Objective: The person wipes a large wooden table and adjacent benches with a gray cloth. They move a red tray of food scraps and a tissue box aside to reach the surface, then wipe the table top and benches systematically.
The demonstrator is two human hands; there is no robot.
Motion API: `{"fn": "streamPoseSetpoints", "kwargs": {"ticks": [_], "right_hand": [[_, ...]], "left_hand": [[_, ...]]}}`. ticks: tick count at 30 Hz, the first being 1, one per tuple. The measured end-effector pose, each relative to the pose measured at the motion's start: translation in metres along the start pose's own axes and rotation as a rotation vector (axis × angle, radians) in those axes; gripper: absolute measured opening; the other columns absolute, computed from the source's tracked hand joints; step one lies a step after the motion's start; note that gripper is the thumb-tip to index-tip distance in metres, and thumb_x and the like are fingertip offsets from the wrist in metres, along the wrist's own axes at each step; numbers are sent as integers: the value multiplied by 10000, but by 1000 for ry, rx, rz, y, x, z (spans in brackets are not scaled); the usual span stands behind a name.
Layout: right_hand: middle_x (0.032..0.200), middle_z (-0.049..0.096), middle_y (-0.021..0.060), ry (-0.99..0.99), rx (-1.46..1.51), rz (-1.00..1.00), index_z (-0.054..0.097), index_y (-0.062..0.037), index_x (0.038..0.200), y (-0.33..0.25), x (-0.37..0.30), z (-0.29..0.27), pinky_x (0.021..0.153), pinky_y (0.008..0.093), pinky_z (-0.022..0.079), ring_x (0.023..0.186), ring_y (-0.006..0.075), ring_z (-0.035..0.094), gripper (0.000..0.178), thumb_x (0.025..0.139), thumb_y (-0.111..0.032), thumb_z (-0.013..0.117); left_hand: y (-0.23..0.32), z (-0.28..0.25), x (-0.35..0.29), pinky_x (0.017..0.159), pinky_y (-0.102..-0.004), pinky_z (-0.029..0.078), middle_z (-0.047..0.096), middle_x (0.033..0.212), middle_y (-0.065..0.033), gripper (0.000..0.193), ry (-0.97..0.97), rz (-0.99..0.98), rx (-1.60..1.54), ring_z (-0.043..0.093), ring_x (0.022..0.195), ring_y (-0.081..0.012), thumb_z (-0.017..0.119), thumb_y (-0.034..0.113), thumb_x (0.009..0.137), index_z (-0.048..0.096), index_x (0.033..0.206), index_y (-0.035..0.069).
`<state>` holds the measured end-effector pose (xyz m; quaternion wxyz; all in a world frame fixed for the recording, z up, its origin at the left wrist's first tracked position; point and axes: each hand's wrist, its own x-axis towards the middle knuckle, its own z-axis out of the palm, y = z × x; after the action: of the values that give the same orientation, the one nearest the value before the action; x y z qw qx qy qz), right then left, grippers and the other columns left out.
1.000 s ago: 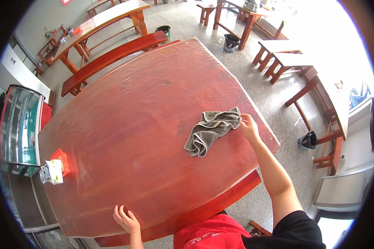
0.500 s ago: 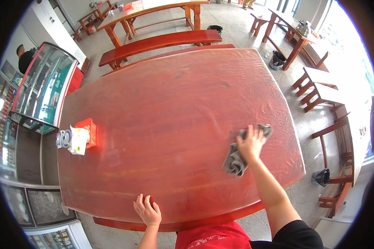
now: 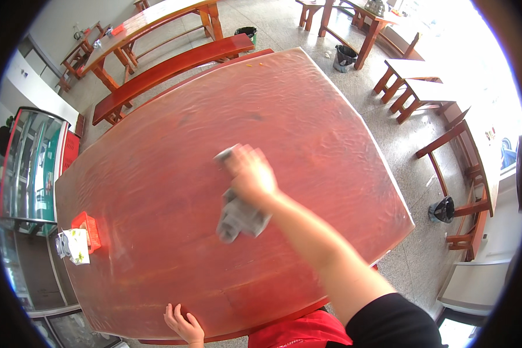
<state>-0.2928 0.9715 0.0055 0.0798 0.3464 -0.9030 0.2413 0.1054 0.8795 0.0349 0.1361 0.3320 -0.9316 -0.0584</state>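
Note:
A grey cloth (image 3: pixel 241 217) lies bunched on the reddish-brown wooden table (image 3: pixel 174 174), around its middle. My right hand (image 3: pixel 252 177), smeared by motion, presses down on the cloth, which sticks out on both sides of it. Near the front edge my left hand (image 3: pixel 184 325) rests on the tabletop, fingers apart and holding nothing. The table's surface looks covered by a clear, wrinkled sheet. At its left edge stand a red plastic basket (image 3: pixel 87 232) and a white tissue pack (image 3: pixel 76 246) with a green pattern.
A red bench (image 3: pixel 174 75) runs along the table's far side, with another long table (image 3: pixel 151 23) behind it. To the left is a glass display case (image 3: pixel 32 165). Stools (image 3: pixel 414 87) and bins (image 3: pixel 345 58) stand on the floor at the right, among them a black-lined bin (image 3: pixel 442 210).
My right hand has swept the grey cloth leftward from the table's right side to the middle. My left hand stays on the near edge. The view has turned to the right.

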Motion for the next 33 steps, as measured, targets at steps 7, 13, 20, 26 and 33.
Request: {"fn": "streamPoseSetpoints", "kwargs": {"ticks": [7, 13, 20, 26, 33], "right_hand": [[1242, 446, 160, 246, -355, 576, 510, -76, 1164, 262, -59, -117, 953, 363, 351, 1113, 298, 449, 444, 725, -53, 442], [1047, 525, 192, 327, -193, 309, 503, -23, 1094, 152, -34, -75, 836, 438, 394, 967, 346, 496, 403, 693, -43, 478], [1240, 450, 146, -63, 96, -200, 540, -35, 1097, 14, -22, -11, 966, 368, 310, 1144, 249, 420, 376, 731, -80, 463], [1179, 504, 104, 205, -182, 331, 554, -92, 1087, 231, -38, -123, 933, 375, 346, 1094, 276, 460, 338, 762, -108, 462], [1334, 311, 207, 43, -406, 634, 385, -33, 1266, 207, -163, -144, 1014, 428, 214, 1230, 370, 276, 578, 835, -403, 488]], "left_hand": [[0, 0, 2, 930, -474, 310, 448, 1187, -157, 302, 38, 13, 31, 405, 1096, -343, 470, 217, 829, 500, 1095, 78], [9, 1, 0, 926, -474, 312, 443, 1188, -158, 311, 15, 7, 54, 406, 1093, -344, 443, 248, 847, 499, 1099, 75], [10, -5, 0, 923, -469, 311, 439, 1196, -155, 332, 8, 43, 72, 402, 1102, -345, 440, 255, 848, 487, 1130, 86], [-8, 10, -8, 962, -501, 264, 405, 1206, -161, 328, -44, -30, 33, 351, 1133, -365, 458, 183, 792, 483, 1093, 55], [-28, 16, -20, 961, -530, 266, 400, 1195, -150, 350, -60, -59, 115, 369, 1114, -354, 509, 136, 725, 495, 1069, 70]]}}
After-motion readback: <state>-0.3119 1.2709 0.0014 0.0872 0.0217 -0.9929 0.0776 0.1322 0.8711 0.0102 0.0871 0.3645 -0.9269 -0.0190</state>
